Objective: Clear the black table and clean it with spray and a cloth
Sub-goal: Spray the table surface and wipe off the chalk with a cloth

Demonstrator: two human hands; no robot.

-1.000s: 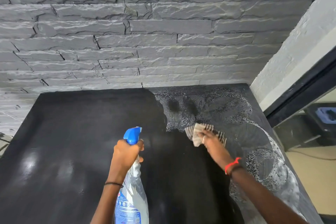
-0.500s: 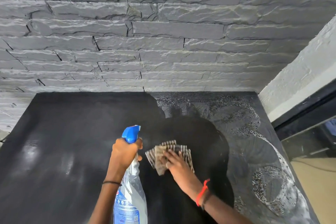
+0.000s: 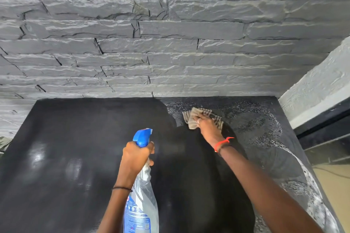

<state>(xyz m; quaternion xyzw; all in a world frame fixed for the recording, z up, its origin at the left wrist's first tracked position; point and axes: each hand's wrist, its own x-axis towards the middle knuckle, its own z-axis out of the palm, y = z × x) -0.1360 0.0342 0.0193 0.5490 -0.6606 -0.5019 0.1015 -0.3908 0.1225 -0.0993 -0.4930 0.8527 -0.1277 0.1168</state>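
Head-worn view, down onto table [image 3: 56, 157]

Ahead I see a wall [image 3: 170, 43] of rough grey stone slabs in uneven rows, pale light on their ridges, rising behind a black table [image 3: 75, 138]. At my right a white textured wall [image 3: 318, 85] sits above a black frame [image 3: 322, 125], with beige floor [image 3: 333, 195] below.
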